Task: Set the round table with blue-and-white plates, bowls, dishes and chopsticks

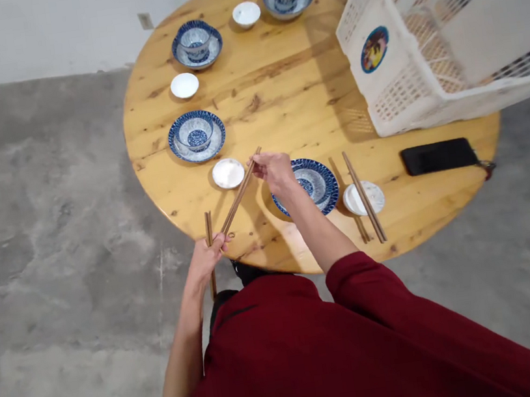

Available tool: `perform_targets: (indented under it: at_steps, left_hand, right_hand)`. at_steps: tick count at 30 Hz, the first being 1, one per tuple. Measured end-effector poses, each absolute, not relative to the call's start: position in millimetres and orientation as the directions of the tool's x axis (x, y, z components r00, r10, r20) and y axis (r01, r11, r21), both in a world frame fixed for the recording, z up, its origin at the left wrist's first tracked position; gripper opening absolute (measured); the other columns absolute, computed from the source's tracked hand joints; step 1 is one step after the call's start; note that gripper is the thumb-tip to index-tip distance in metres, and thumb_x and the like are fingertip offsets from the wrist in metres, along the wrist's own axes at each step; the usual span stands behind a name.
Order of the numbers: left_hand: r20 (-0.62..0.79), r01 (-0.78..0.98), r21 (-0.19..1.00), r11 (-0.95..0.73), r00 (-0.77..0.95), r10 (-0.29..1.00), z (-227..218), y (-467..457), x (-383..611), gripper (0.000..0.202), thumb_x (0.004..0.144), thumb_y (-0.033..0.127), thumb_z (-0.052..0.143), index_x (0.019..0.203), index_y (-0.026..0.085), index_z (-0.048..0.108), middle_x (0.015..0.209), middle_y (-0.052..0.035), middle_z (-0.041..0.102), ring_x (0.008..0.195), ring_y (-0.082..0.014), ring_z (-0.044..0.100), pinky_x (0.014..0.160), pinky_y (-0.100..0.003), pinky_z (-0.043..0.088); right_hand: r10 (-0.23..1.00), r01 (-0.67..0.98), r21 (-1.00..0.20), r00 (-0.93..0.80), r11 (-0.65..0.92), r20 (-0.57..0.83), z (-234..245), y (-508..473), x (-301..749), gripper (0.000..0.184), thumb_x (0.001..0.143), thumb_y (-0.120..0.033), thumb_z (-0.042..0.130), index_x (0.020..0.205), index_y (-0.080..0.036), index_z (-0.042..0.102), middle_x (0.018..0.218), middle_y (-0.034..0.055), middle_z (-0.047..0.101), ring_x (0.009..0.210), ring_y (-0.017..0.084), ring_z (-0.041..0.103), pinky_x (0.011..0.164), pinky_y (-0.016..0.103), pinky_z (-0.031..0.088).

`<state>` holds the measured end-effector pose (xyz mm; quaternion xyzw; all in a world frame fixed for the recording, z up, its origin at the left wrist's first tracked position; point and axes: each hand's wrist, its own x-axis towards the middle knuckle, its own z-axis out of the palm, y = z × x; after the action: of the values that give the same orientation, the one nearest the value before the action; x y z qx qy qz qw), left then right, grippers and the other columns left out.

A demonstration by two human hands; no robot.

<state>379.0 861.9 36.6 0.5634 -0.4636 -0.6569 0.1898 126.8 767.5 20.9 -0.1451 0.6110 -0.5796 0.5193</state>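
Brown, slim wooden chopsticks (239, 195) slant above the round yellow wooden surface (276, 108) at near left, the right hand (275, 169) pinching their far end, the left hand (207, 256) gripping their near end plus another brown wooden pair (208, 225). Probably light, stiff, slightly slippery; a mid-length grip should suit. A small white round dish (229, 174) sits left.

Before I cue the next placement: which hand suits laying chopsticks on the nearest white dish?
Probably the right hand: it's nearer the white dish, holding the slanted chopsticks; the left hand holds more chopsticks too.
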Motion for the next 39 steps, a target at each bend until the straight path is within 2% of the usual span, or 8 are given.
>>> perform_targets:
  at_steps: [7,11,15,21,27,32,37,39]
  left_hand:
    - [-0.582,-0.322,0.807,-0.495,-0.285,-0.762,5.4,796.8,371.0,0.036,0.080,0.050,0.067,0.077,0.015,0.068,0.065,-0.0009,0.059,0.050,-0.0085,0.036,0.050,-0.025,0.027]
    - [-0.602,-0.341,0.793,-0.504,-0.320,-0.731,-4.5,769.9,369.2,0.034,0.080,0.048,0.067,0.077,0.014,0.067,0.064,-0.0005,0.059,0.050,-0.0083,0.035,0.048,-0.024,0.025]
    - [-0.611,-0.344,0.789,-0.509,-0.359,-0.706,-8.7,753.0,368.6,0.033,0.079,0.048,0.067,0.075,0.015,0.064,0.063,-0.0003,0.059,0.048,-0.0076,0.033,0.048,-0.024,0.023]
    - [-0.637,-0.352,0.770,-0.532,-0.383,-0.668,-8.7,742.7,370.4,0.031,0.082,0.045,0.065,0.077,0.015,0.066,0.065,-0.0008,0.060,0.048,-0.0081,0.035,0.047,-0.024,0.024]
    - [-0.636,-0.348,0.772,-0.532,-0.410,-0.654,-10.0,739.0,373.4,0.030,0.083,0.044,0.066,0.075,0.015,0.066,0.064,-0.0012,0.061,0.048,-0.0083,0.036,0.049,-0.025,0.027]
    - [-0.636,-0.359,0.772,-0.525,-0.417,-0.650,-10.8,736.1,374.8,0.031,0.083,0.046,0.067,0.075,0.016,0.067,0.064,-0.0013,0.060,0.047,-0.0080,0.034,0.047,-0.025,0.023]
    - [-0.635,-0.366,0.773,-0.518,-0.426,-0.645,-12.0,735.6,375.5,0.034,0.082,0.048,0.068,0.076,0.015,0.067,0.064,-0.0021,0.062,0.048,-0.0082,0.035,0.046,-0.023,0.023]
    - [-0.628,-0.361,0.778,-0.514,-0.436,-0.644,-12.7,735.6,376.0,0.035,0.082,0.050,0.068,0.077,0.015,0.067,0.065,-0.0027,0.063,0.048,-0.0082,0.036,0.046,-0.023,0.024]
  right_hand:
    - [-0.720,0.372,-0.857,-0.474,0.357,-0.506,-0.1,707.6,123.4,0.024,0.090,-0.007,0.060,0.068,-0.017,0.062,0.060,-0.0021,0.066,0.051,0.006,0.059,0.052,0.016,0.042]
    - [-0.688,0.369,-0.844,-0.493,0.389,-0.533,-12.2,687.4,122.0,0.024,0.091,-0.007,0.063,0.069,-0.018,0.060,0.060,-0.0017,0.066,0.050,0.008,0.057,0.056,0.020,0.044]
    - [-0.666,0.381,-0.837,-0.510,0.392,-0.544,-20.5,674.5,122.7,0.025,0.086,-0.011,0.070,0.066,-0.020,0.059,0.059,-0.0013,0.067,0.051,0.011,0.058,0.056,0.023,0.045]
    - [-0.644,0.416,-0.823,-0.516,0.387,-0.564,-27.4,660.7,127.8,0.022,0.092,-0.009,0.060,0.072,-0.017,0.064,0.064,-0.0007,0.070,0.054,0.008,0.058,0.060,0.021,0.047]
    - [-0.644,0.390,-0.838,-0.537,0.383,-0.544,-37.0,657.4,128.5,0.023,0.087,-0.018,0.073,0.068,-0.019,0.061,0.064,-0.0002,0.070,0.052,0.009,0.058,0.055,0.020,0.046]
    - [-0.648,0.403,-0.836,-0.532,0.373,-0.545,-38.9,660.1,127.0,0.023,0.090,-0.014,0.065,0.068,-0.019,0.063,0.062,0.0000,0.069,0.054,0.010,0.059,0.054,0.020,0.047]
    - [-0.647,0.392,-0.844,-0.545,0.366,-0.533,-41.8,660.7,127.9,0.025,0.085,-0.019,0.075,0.065,-0.020,0.060,0.062,-0.0001,0.068,0.053,0.011,0.059,0.054,0.021,0.049]
    - [-0.649,0.389,-0.843,-0.541,0.372,-0.535,-42.2,661.5,128.4,0.024,0.086,-0.020,0.073,0.066,-0.020,0.060,0.060,-0.0008,0.066,0.054,0.011,0.059,0.054,0.021,0.050]
